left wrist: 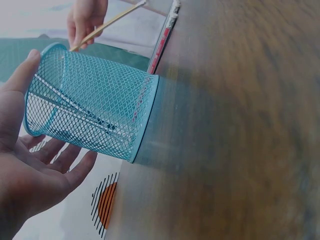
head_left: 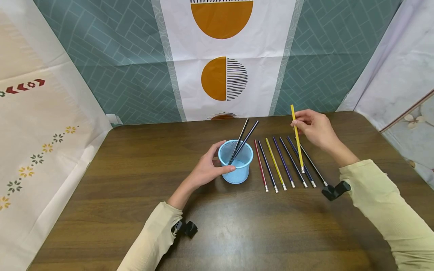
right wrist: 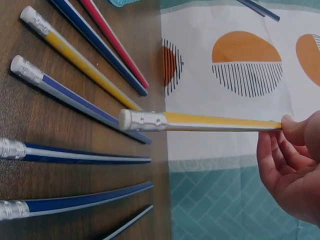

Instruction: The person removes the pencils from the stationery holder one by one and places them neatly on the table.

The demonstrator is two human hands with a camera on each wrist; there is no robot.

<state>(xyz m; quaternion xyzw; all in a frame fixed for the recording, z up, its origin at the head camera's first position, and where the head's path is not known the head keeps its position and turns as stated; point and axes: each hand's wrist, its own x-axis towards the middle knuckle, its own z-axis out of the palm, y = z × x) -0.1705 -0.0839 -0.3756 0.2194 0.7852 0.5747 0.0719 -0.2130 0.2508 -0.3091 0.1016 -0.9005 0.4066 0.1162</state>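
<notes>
A light blue mesh pencil cup [head_left: 237, 175] stands upright on the table with two dark pencils [head_left: 241, 141] leaning in it. My left hand [head_left: 211, 165] holds the cup from its left side, thumb at the near rim and fingers around the far side; the left wrist view shows the cup's mesh wall [left wrist: 95, 100] between them. Above the row of pencils, my right hand [head_left: 315, 128] pinches a yellow pencil [head_left: 297, 139] between thumb and fingers, its eraser end pointing down toward me. In the right wrist view that yellow pencil [right wrist: 215, 122] is off the table.
Right of the cup lie several pencils in a row, among them a red pencil [head_left: 260, 165], another yellow pencil [head_left: 276, 163] and a purple pencil [head_left: 283, 162], erasers toward me. The wooden table [head_left: 135, 162] meets a patterned cloth [head_left: 217, 75] at its far edge.
</notes>
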